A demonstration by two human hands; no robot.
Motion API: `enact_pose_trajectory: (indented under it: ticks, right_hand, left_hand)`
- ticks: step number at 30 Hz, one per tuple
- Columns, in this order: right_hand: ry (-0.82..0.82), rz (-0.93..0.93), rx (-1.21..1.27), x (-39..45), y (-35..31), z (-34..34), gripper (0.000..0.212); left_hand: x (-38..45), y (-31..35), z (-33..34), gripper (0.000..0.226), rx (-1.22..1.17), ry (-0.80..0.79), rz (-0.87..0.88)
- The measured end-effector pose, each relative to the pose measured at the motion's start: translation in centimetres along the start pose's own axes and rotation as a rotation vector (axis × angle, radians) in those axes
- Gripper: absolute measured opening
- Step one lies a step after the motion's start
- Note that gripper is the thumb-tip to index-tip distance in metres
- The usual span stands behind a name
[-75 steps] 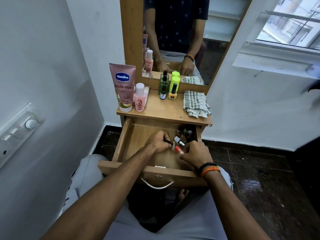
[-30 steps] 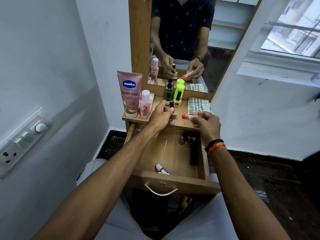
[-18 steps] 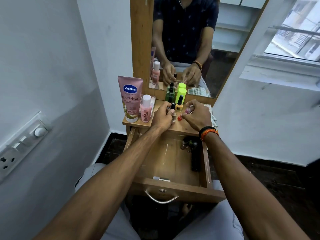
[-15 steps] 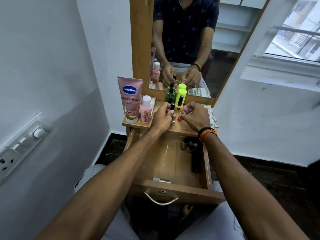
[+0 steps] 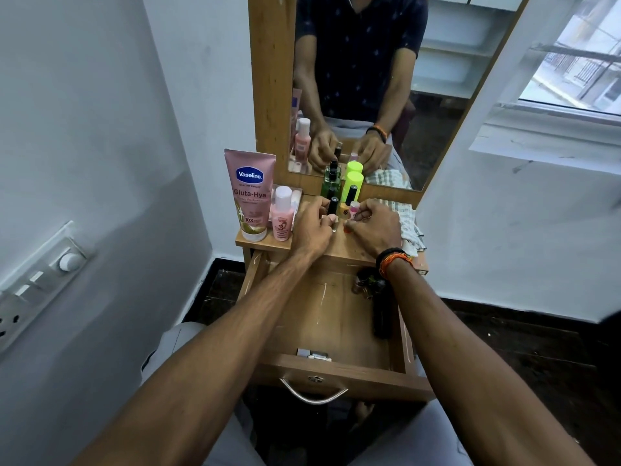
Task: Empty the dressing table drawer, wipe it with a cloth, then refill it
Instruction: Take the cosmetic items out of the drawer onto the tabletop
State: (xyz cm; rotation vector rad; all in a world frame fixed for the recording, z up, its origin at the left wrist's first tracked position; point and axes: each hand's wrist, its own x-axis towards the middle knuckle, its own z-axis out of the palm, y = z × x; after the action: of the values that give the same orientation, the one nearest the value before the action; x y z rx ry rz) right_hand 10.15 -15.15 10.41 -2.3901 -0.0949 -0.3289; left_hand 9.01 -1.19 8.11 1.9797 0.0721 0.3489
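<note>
Wood-grain laminate drawer (image 5: 336,317), pulled open at lower centre, holds a small silver-capped tube (image 5: 312,354) against its front wall, a long black object (image 5: 383,314) along its right side and dark clutter in the far right corner. Above it on the tabletop (image 5: 356,250), the left hand (image 5: 314,227) pinches a black-capped little bottle (image 5: 332,206); the right hand (image 5: 376,227) curls round a slim pink tube (image 5: 353,210). A pink Vaseline tube (image 5: 250,196) stands at left; a checked cloth (image 5: 408,223) lies at right.

Both arms outstretched, left hand (image 5: 314,227) and right hand (image 5: 374,227) curled, pinching.
</note>
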Motion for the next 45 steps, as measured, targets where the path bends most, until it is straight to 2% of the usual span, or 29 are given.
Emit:
enact_pose_trajectory:
  ticks: [4,7,20,38,45]
  right_hand:
    - [0.035,-0.001,0.004,0.0,0.2,0.5,0.019]
    - [0.062,-0.001,0.011,-0.1,0.4,0.8,0.020]
    - [0.118,0.015,0.090,-0.1,0.7,1.4,0.024]
    - [0.154,-0.019,0.095,0.4,1.2,2.1,0.027]
    - [0.134,0.008,0.087,0.5,1.5,2.3,0.029]
  left_hand:
    - [-0.1,-0.4,0.0,0.047,0.074,0.045,0.013]
    - [-0.1,-0.6,0.5,0.056,0.117,0.102,0.007]
    - [-0.2,-1.0,1.7,0.049,0.197,0.232,0.076]
    - [0.4,-1.2,2.2,0.052,0.198,0.239,0.093]
    - [0.4,-1.1,2.1,0.043,0.202,0.242,0.085]
